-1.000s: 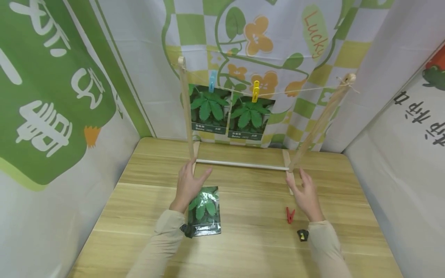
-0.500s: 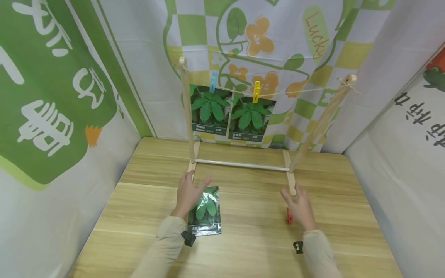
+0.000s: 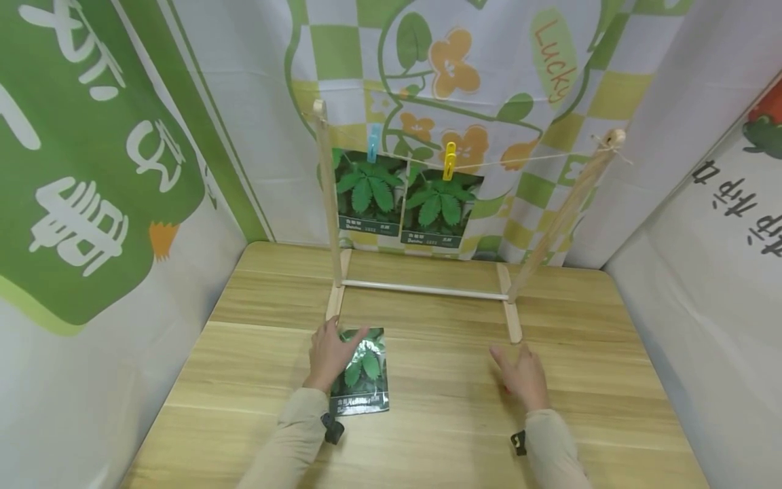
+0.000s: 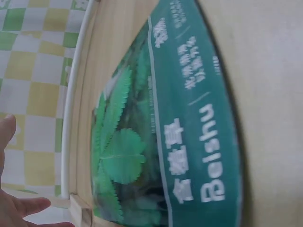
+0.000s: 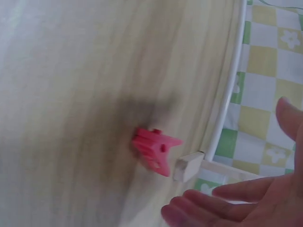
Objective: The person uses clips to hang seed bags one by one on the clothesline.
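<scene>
A green seed packet (image 3: 365, 370) with a leaf picture lies flat on the table; my left hand (image 3: 330, 353) hovers over its left edge, fingers spread and holding nothing. In the left wrist view the packet (image 4: 142, 142) fills the middle, with the thumb and fingers at the lower left. My right hand (image 3: 522, 375) is above a red clothespin, mostly covered by the hand in the head view. The right wrist view shows that red clothespin (image 5: 156, 149) on the table beside the loosely extended fingers (image 5: 208, 208).
A wooden frame (image 3: 334, 204) stands behind the hands, its feet reaching forward, a white rod (image 3: 424, 290) low across it. From its string (image 3: 537, 160) hang two similar packets (image 3: 440, 207), under a blue clothespin (image 3: 373, 142) and a yellow clothespin (image 3: 449, 160). Patterned cloth hangs behind.
Both hands have drawn back from the frame's feet toward the front of the table. The right hand has come over the red clothespin, the left over the packet's edge.
</scene>
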Demonstrator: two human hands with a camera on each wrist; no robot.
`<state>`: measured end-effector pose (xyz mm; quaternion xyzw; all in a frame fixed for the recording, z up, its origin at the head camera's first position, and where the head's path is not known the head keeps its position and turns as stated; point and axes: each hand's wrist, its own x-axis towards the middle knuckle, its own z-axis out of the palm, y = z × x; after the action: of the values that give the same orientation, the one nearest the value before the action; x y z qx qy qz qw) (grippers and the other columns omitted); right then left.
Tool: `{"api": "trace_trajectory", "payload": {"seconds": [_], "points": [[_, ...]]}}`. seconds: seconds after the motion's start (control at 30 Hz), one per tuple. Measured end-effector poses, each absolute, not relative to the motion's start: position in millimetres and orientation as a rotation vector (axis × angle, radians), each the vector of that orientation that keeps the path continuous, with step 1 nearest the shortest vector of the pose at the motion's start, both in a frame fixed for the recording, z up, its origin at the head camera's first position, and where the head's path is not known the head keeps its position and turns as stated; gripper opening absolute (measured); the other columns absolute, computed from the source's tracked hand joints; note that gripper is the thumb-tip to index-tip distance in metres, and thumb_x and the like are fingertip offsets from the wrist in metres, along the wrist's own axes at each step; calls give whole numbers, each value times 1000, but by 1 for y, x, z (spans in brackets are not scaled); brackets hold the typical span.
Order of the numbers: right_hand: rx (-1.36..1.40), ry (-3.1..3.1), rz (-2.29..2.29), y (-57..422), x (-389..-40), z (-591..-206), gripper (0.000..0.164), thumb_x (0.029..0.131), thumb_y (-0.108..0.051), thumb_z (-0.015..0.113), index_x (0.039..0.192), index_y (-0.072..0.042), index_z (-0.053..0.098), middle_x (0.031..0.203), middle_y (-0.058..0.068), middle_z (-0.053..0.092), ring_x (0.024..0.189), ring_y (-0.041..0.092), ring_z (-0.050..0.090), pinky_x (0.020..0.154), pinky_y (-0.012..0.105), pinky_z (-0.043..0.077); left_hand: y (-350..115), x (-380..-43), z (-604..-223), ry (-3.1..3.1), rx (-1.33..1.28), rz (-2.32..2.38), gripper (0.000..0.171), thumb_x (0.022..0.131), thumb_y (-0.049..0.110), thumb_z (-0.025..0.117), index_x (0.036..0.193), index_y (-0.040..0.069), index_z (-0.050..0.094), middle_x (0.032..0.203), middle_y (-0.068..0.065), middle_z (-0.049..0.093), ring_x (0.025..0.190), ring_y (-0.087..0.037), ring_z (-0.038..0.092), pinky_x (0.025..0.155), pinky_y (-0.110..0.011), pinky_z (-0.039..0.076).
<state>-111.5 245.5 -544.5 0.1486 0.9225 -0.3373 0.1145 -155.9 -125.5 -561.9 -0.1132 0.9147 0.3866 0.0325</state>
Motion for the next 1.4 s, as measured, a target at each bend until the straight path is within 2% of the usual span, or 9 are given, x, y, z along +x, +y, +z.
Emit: {"api": "trace_trajectory", "payload": {"seconds": [0.2, 0.4, 0.53, 0.63, 0.7, 1.0, 1.2, 1.33, 1.4], "points": [[509, 2670, -874, 246, -108, -554, 102, 95, -64, 41, 143, 22, 16, 142, 49, 24, 133, 62, 26, 110, 65, 26, -125, -152, -572, 2799, -392, 1116, 97, 84, 68, 59, 147, 0, 33, 143, -32, 42, 130, -50, 40, 101, -66, 38], [484, 2751, -757, 246, -106, -561, 84, 97, -53, 47, 131, 24, 40, 129, 47, 41, 121, 60, 41, 102, 65, 37, -124, -150, -575, 2827, -431, 997, 94, 85, 63, 62, 147, -1, 34, 131, -33, 49, 120, -48, 47, 88, -62, 45], [461, 2803, -700, 245, -107, -564, 66, 95, -46, 54, 104, 18, 59, 111, 37, 52, 102, 49, 51, 86, 58, 48, -121, -150, -574, 2867, -414, 917, 89, 85, 57, 66, 144, -3, 37, 122, -32, 54, 113, -46, 50, 83, -60, 47], [452, 2819, -685, 245, -108, -566, 49, 94, -40, 60, 80, 7, 60, 103, 29, 54, 94, 41, 52, 78, 50, 49, -120, -150, -573, 2880, -383, 890, 85, 85, 53, 68, 142, -3, 40, 123, -31, 54, 113, -46, 50, 84, -59, 46], [441, 2830, -682, 245, -110, -568, 41, 92, -35, 63, 74, 2, 58, 100, 26, 54, 90, 37, 51, 75, 47, 49, -119, -149, -573, 2882, -358, 887, 82, 85, 50, 69, 141, -3, 41, 125, -31, 53, 114, -46, 49, 86, -60, 46], [354, 2915, -678, 249, -119, -575, 27, 88, -14, 66, 97, 11, 67, 98, 27, 62, 91, 39, 58, 82, 51, 49, -115, -150, -574, 2876, -361, 850, 82, 83, 44, 74, 141, -3, 41, 123, -31, 53, 112, -44, 49, 85, -58, 46], [214, 2929, -715, 249, -121, -575, 33, 82, 1, 67, 114, 10, 64, 106, 27, 64, 99, 40, 60, 90, 53, 49, -112, -149, -577, 2904, -358, 766, 89, 77, 48, 79, 139, -4, 42, 116, -31, 53, 107, -44, 50, 81, -58, 47], [128, 2944, -728, 250, -121, -575, 38, 79, 4, 68, 116, 8, 64, 102, 23, 62, 93, 34, 60, 85, 50, 51, -110, -148, -578, 2929, -351, 753, 84, 73, 44, 83, 132, -5, 46, 110, -28, 53, 104, -43, 50, 77, -57, 48], [139, 2947, -726, 251, -122, -575, 30, 79, 0, 70, 107, 8, 65, 97, 21, 61, 88, 31, 58, 79, 47, 51, -109, -148, -578, 2936, -358, 749, 82, 73, 45, 83, 129, -4, 48, 108, -27, 54, 103, -42, 50, 76, -56, 48]]}}
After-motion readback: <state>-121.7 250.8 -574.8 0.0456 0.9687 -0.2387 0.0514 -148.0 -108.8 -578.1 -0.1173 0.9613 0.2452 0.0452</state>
